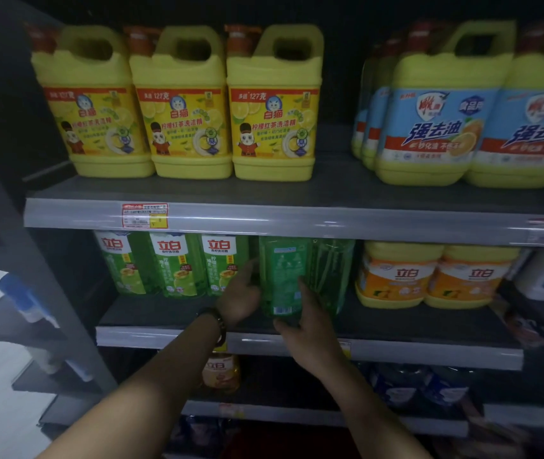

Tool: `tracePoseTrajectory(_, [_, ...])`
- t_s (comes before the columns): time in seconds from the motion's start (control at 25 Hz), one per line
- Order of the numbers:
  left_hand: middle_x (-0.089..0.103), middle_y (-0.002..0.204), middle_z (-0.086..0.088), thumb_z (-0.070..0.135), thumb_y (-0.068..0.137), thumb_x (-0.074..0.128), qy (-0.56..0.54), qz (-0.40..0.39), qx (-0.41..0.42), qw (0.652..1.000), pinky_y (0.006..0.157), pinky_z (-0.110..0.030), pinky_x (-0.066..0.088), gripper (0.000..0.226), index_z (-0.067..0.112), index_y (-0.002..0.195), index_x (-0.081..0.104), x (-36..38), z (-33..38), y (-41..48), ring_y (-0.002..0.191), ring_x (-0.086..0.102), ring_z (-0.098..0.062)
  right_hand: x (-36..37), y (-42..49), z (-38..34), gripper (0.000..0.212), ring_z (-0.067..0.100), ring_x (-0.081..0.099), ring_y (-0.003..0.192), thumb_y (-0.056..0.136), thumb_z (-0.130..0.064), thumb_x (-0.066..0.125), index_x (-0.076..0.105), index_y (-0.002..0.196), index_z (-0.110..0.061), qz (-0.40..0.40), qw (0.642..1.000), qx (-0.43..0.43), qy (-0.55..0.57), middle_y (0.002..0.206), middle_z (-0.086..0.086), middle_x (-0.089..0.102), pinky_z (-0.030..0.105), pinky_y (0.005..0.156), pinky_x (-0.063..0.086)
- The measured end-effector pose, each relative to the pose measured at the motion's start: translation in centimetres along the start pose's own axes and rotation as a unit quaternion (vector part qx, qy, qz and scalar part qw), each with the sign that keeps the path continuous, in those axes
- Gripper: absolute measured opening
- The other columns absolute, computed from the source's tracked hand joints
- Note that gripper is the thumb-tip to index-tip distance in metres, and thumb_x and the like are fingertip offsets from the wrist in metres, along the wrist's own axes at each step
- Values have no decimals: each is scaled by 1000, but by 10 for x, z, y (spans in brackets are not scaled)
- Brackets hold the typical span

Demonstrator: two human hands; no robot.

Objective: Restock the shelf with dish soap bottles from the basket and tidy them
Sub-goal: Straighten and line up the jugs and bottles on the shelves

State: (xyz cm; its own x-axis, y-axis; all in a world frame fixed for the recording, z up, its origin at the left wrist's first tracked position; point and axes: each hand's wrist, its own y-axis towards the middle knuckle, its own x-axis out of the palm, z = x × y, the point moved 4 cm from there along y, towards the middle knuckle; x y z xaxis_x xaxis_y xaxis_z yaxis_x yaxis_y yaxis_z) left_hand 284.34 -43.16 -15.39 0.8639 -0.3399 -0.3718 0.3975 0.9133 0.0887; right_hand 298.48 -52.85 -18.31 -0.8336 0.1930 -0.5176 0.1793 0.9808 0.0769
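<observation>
A green dish soap bottle (280, 276) stands on the middle shelf (396, 326) with its back label toward me. My left hand (239, 298) presses its left side and my right hand (308, 321) wraps its lower right side. Both hands grip it. Another green bottle (333, 270) stands just right of it, turned sideways. Three green bottles (178, 263) with front labels facing out line up to the left. The basket is out of sight.
Yellow-orange tubs (436, 276) sit right of the green bottles. Big yellow jugs (181, 104) and blue-labelled jugs (446, 107) fill the upper shelf. An orange bottle (221, 372) stands on the lower shelf beneath my left wrist. A grey upright (49, 276) borders the left.
</observation>
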Motion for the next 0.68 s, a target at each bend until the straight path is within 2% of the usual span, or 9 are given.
tracePoseTrajectory(0.08, [68,116,15,-9,97,58,6,-1,9,1000,78,-11,57,48,21,135,61,-1,12,-15,105,69,6,-3,-1,1,98,15,32,157,97,-28,77,14,172,-28,-17,1000,0,17,175,-1,25,20,114,31])
tracePoseTrajectory(0.16, [73,107,20,-13,95,58,2,-8,28,1000,79,-9,55,50,30,120,65,2,19,-31,97,70,13,-4,-2,1,100,15,30,159,95,-33,79,13,172,-27,-23,999,0,26,175,-1,26,24,121,30])
tracePoseTrajectory(0.28, [78,109,23,0,90,64,-1,-20,73,997,89,-18,58,43,34,115,68,7,25,-49,107,73,2,0,1,3,105,18,34,158,92,-39,81,14,172,-24,-15,1000,11,17,173,0,32,37,128,33])
tracePoseTrajectory(0.36, [77,118,17,18,89,62,14,-4,116,993,98,-30,59,36,35,120,69,7,25,-59,116,71,-7,4,4,3,103,22,44,152,90,-47,77,16,171,-27,4,1000,16,-7,167,-1,43,40,123,42])
tracePoseTrajectory(0.4, [75,126,11,21,90,57,18,3,132,991,104,-37,57,39,35,125,69,8,24,-63,121,70,-13,7,7,6,101,22,50,148,88,-51,73,17,170,-31,12,1000,16,-20,164,-1,48,41,119,46])
tracePoseTrajectory(0.48, [71,136,-1,9,94,53,19,-12,132,991,109,-46,53,49,34,133,68,10,13,-68,129,66,-23,13,14,14,98,21,61,137,81,-58,73,26,165,-39,25,999,10,-28,153,-2,59,41,111,53])
tracePoseTrajectory(0.56, [70,139,-3,-3,94,54,21,-28,109,993,109,-51,52,57,32,137,66,5,0,-68,131,65,-28,16,20,17,100,18,67,125,68,-67,84,42,154,-37,42,999,1,-16,140,-5,67,42,103,58])
tracePoseTrajectory(0.68, [75,126,-1,4,96,56,13,-32,58,998,104,-54,55,40,27,125,72,-13,-14,-54,122,69,-27,20,22,4,115,27,68,123,60,-77,86,41,152,-24,109,993,14,-39,140,3,65,42,95,60])
